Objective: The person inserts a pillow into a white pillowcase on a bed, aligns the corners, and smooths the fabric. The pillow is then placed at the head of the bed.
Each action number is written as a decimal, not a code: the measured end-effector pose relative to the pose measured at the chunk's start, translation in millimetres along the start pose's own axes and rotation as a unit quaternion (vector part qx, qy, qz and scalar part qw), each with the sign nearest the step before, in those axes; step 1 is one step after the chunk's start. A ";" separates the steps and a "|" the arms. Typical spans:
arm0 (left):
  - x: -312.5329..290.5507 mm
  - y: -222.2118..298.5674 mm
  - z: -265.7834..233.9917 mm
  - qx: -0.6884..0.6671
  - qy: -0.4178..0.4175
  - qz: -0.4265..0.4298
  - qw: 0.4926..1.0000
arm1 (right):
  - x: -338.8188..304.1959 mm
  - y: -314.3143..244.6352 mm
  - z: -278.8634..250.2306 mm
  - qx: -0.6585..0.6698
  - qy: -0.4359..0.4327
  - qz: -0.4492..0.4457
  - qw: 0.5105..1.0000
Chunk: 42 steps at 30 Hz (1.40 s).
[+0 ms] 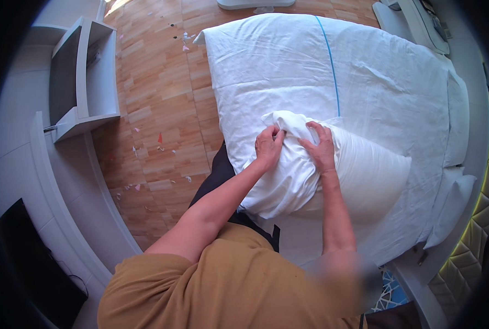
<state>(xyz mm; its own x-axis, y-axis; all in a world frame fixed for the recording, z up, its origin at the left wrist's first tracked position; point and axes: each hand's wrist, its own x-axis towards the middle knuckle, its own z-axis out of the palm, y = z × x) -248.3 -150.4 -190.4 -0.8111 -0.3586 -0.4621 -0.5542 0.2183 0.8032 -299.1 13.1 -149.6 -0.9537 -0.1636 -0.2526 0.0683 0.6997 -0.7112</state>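
Note:
A white pillow [373, 175] lies on the near part of the bed, in front of my body. Its white pillowcase [288, 183] is bunched in loose folds at the left end. My left hand [269, 147] is closed, pinching the fabric edge at the upper left of those folds. Just to the right, my right hand [320, 147] curves over the cloth, a fold caught between thumb and fingers. Part of each hand's fingertips is hidden in the fabric.
The bed [272, 66] has a white cover with a blue stripe [330, 66]. White pillows [450, 208] line its right side by a padded headboard [464, 247]. Scraps litter the wooden floor [156, 109]. A white shelf unit [99, 77] and a dark screen [36, 263] stand left.

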 end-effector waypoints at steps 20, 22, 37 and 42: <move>-25.2 32.0 0.9 0.119 -0.059 0.229 0.964 | 3.8 16.8 -11.0 -0.158 0.085 -0.001 0.984; -12.1 39.3 3.4 0.195 -0.129 0.187 0.954 | 2.0 16.0 -11.9 -0.076 0.080 0.013 0.994; -27.9 11.0 29.3 0.248 -0.111 0.328 0.905 | 42.7 -16.5 8.8 -0.226 -0.015 -0.185 0.956; -30.4 14.1 9.2 0.159 -0.127 0.266 0.942 | 49.9 -0.7 21.9 -0.249 -0.054 -0.176 0.951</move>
<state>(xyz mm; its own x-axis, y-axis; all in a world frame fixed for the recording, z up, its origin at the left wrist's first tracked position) -233.1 -128.1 -168.5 -0.9862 0.0983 -0.1329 -0.0514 0.5815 0.8119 -340.3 -10.8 -176.1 -0.8543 -0.5002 -0.1415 -0.4221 0.8263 -0.3728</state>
